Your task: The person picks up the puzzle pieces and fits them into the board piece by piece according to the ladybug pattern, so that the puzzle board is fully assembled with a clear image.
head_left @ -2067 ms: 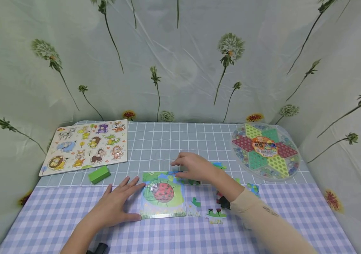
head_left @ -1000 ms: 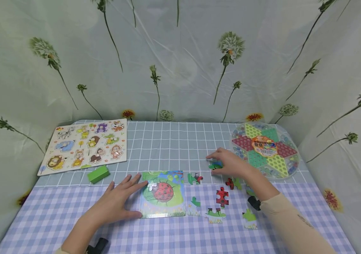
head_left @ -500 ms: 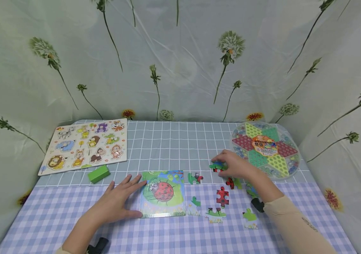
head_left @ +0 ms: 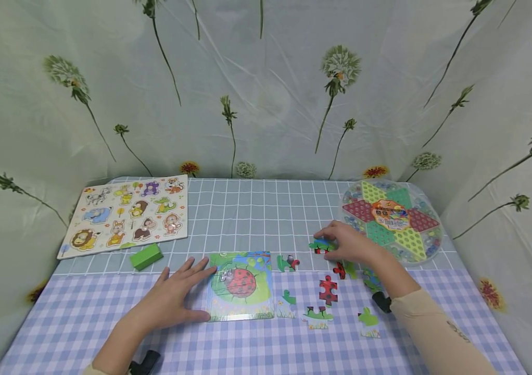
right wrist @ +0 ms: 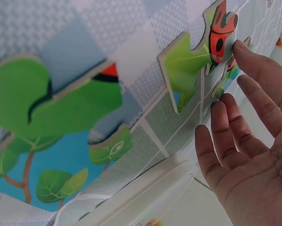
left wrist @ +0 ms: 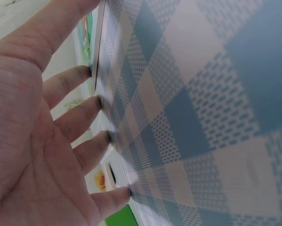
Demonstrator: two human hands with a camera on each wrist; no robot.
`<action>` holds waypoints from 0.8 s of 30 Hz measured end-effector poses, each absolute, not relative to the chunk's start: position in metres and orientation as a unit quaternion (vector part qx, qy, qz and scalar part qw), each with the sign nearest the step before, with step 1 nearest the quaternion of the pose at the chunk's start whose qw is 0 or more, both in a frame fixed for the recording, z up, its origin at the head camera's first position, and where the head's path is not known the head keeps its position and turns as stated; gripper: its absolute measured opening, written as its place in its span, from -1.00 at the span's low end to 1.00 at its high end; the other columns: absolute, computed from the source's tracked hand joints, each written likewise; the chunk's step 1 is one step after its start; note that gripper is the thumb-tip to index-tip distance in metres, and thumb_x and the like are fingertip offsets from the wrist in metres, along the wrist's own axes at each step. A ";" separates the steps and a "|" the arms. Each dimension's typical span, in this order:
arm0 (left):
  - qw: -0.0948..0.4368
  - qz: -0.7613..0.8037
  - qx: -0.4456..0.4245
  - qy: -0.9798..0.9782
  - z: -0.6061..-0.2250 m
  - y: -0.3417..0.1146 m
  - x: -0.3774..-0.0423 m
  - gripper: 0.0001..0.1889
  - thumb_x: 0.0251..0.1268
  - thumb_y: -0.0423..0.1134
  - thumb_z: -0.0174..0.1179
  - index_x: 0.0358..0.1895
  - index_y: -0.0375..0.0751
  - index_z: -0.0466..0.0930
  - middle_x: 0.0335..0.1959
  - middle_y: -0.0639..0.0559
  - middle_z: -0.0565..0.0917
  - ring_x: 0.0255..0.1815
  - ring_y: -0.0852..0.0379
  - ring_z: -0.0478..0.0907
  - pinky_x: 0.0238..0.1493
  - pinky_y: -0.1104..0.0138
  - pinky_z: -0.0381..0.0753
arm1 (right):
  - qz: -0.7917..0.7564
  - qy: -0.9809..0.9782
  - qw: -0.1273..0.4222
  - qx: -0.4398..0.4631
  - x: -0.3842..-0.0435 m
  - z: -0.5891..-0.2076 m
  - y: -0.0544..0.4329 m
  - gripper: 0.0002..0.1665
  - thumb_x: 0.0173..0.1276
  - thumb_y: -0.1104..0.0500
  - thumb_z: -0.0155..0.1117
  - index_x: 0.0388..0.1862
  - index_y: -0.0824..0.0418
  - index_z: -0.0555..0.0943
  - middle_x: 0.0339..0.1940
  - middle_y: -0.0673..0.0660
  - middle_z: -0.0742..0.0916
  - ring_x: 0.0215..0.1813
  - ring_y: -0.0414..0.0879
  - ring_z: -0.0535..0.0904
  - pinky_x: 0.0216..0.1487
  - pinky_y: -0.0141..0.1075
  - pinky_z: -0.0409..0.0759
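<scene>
My left hand (head_left: 169, 297) lies flat with fingers spread at the left edge of a square ladybird puzzle board (head_left: 256, 302); index finger and thumb tips touch its edge. In the left wrist view, the fingertips rest at the tabletop. At the back right, my right hand (head_left: 347, 244) spans a green, blue and red jigsaw piece (head_left: 321, 246), thumb on its near side and fingers on its far side. The right wrist view shows the fingertips at that piece's edges (right wrist: 231, 69). Close by lie a red-and-green jigsaw piece (head_left: 339, 270) and a red jigsaw piece (head_left: 328, 290).
More loose jigsaw pieces lie right of the board, among them a grassy piece (head_left: 317, 318) and a light-green piece (head_left: 368, 323). A wooden animal puzzle (head_left: 127, 216) and a green block (head_left: 146, 257) sit left. Behind the right hand is a round marble game (head_left: 390, 221).
My right hand has moved from above the puzzle board rightward to the back jigsaw piece, then shifted slightly right around it. The left hand has stayed at the board's edge.
</scene>
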State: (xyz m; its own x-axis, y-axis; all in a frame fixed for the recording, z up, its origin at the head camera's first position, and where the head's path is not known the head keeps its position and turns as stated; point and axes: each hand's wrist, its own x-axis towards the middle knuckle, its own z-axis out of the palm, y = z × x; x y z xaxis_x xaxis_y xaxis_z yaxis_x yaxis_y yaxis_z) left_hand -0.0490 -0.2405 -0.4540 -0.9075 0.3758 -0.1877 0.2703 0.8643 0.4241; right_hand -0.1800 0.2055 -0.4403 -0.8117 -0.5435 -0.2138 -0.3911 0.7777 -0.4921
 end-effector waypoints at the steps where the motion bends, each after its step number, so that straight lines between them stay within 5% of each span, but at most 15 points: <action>1: 0.133 0.199 0.169 0.956 -0.454 -0.241 -0.049 0.06 -0.02 0.34 0.60 0.64 0.25 0.38 0.74 0.02 0.28 0.74 -0.37 0.16 0.46 -0.66 0.03 | -0.220 0.926 0.176 -0.250 -0.180 -0.441 0.206 -0.42 0.33 0.19 0.60 0.33 0.21 0.71 0.24 0.27 0.69 0.22 0.15 0.65 0.32 0.17 0.66; 24: 0.133 0.206 0.170 0.954 -0.455 -0.241 -0.049 0.06 -0.02 0.34 0.60 0.64 0.25 0.38 0.74 0.02 0.28 0.74 -0.37 0.15 0.47 -0.67 0.02 | -0.227 0.919 0.181 -0.266 -0.184 -0.443 0.212 -0.44 0.32 0.15 0.62 0.30 0.18 0.73 0.10 0.17 0.71 0.02 -0.04 0.61 0.10 -0.04 0.66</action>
